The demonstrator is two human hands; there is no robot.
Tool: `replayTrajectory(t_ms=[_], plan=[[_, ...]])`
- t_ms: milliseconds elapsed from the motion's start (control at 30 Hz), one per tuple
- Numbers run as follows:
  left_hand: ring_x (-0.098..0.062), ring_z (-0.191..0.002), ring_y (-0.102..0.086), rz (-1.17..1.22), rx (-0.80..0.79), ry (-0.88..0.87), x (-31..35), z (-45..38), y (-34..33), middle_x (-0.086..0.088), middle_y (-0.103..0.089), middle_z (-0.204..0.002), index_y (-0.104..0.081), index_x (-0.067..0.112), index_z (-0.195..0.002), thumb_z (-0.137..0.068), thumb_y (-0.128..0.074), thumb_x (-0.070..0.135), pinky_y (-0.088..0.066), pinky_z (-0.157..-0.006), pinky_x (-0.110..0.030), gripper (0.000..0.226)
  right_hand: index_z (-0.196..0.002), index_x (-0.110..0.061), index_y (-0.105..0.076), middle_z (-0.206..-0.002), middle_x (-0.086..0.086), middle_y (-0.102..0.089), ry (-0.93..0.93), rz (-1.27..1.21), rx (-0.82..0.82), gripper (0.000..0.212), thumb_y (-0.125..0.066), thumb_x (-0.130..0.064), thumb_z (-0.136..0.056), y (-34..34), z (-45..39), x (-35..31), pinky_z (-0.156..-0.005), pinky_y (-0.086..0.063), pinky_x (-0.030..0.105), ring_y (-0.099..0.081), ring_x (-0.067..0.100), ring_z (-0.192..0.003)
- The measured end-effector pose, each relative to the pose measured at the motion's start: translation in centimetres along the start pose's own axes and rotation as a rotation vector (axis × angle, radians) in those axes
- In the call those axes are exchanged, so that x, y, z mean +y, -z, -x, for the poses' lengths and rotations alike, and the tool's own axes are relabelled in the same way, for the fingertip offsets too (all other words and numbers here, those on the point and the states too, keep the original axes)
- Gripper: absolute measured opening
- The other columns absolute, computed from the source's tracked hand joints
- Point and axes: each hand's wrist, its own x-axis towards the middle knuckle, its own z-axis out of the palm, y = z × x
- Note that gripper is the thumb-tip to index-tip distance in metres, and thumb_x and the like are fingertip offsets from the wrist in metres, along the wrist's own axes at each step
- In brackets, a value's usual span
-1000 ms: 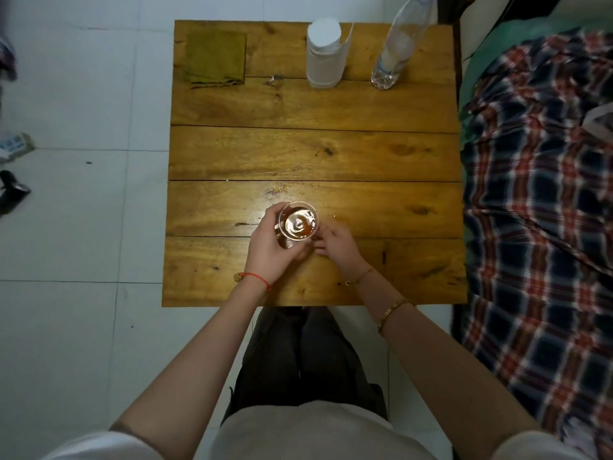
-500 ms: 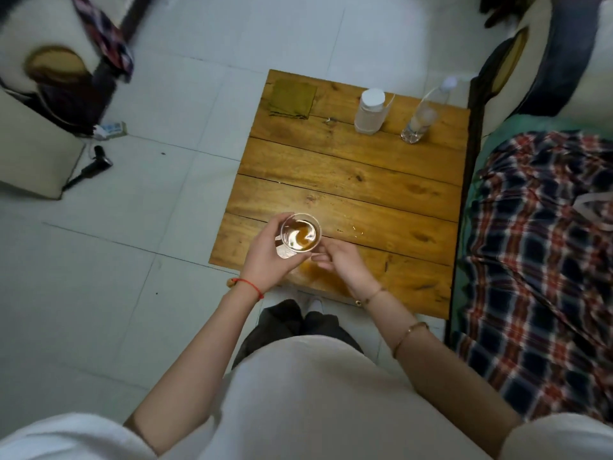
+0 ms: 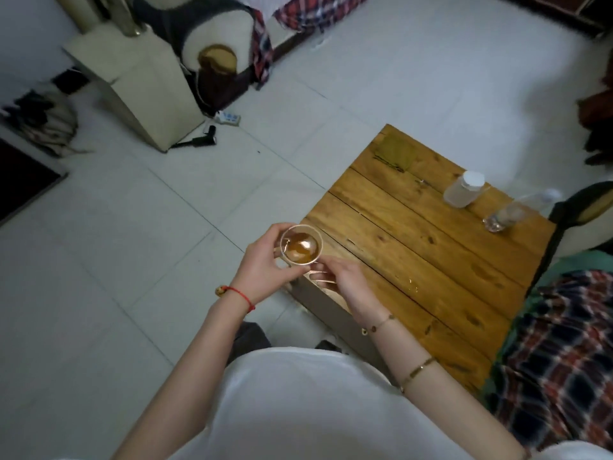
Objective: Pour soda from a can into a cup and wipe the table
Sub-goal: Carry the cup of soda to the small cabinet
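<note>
A clear glass cup (image 3: 301, 244) holding amber soda is lifted over the near left corner of the wooden table (image 3: 428, 247). My left hand (image 3: 265, 265) grips its side with curled fingers. My right hand (image 3: 341, 278) is at the cup's lower right, fingers under or against its base. A small wet spill (image 3: 412, 281) glistens on the planks to the right. An olive-green cloth (image 3: 394, 156) lies folded at the table's far corner. No can is in view.
A white-capped plastic jar (image 3: 462, 190) and a clear water bottle (image 3: 517, 210) stand along the table's far edge. A plaid bedspread (image 3: 560, 343) borders the table on the right. A beige box (image 3: 146, 84), a power strip and a dark tool lie on the tiled floor to the left.
The view has swung left and risen. The cup, held in both hands, has moved from over the table's front middle to beyond its left corner.
</note>
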Motion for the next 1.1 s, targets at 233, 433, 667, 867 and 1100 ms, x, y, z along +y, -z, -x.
replayTrajectory(t_ms=[233,433,667,867,1100], plan=[[0.002,-0.112,-0.057,0.021,0.178,0.081,-4.3,1.9,10.1,0.012,-0.062,-0.119,-0.053,0.023,-0.129,-0.065,-0.089,0.025,-0.047,-0.091,-0.012,0.074,-0.103,-0.015,-0.071,-0.101,0.007,-0.071,0.002,0.153,-0.142,0.035,-0.035,-0.014,-0.104,-10.9,-3.1,-1.7,-0.085,-0.053,0.028,-0.064,0.019,-0.091],[-0.008,-0.114,-0.059,0.030,0.310,0.138,-8.7,2.3,20.7,0.007,-0.063,-0.121,-0.054,0.022,-0.130,-0.062,-0.089,0.033,-0.050,-0.096,-0.022,0.077,-0.102,-0.015,-0.069,-0.105,0.011,-0.071,0.009,0.193,-0.243,0.034,-0.035,-0.012,-0.103,-22.7,-6.5,-3.6,-0.092,-0.053,0.033,-0.066,0.021,-0.091],[0.002,-0.108,-0.056,0.013,0.365,0.182,-12.3,2.4,32.7,0.013,-0.060,-0.119,-0.053,0.023,-0.130,-0.062,-0.089,0.033,-0.043,-0.084,-0.002,0.078,-0.110,-0.007,-0.069,-0.108,0.014,-0.073,0.014,0.187,-0.327,0.031,-0.040,-0.017,-0.103,-35.2,-9.2,-5.4,-0.095,-0.052,0.035,-0.067,0.020,-0.092],[-0.006,-0.116,-0.056,0.025,0.425,0.212,-15.0,1.9,39.4,0.007,-0.060,-0.127,-0.051,0.023,-0.133,-0.063,-0.089,0.034,-0.044,-0.091,-0.011,0.081,-0.117,-0.003,-0.067,-0.104,0.008,-0.072,0.024,0.250,-0.376,0.034,-0.038,-0.016,-0.104,-42.4,-11.9,-7.0,-0.096,-0.052,0.036,-0.067,0.020,-0.092],[-0.005,-0.117,-0.055,0.064,0.466,0.256,-18.2,-1.4,45.6,0.009,-0.059,-0.127,-0.049,0.025,-0.134,-0.063,-0.089,0.033,-0.046,-0.097,-0.020,0.082,-0.116,-0.005,-0.067,-0.105,0.010,-0.071,0.012,0.285,-0.432,0.033,-0.037,-0.013,-0.104,-48.8,-16.9,-9.6,-0.099,-0.050,0.040,-0.066,0.023,-0.094]])
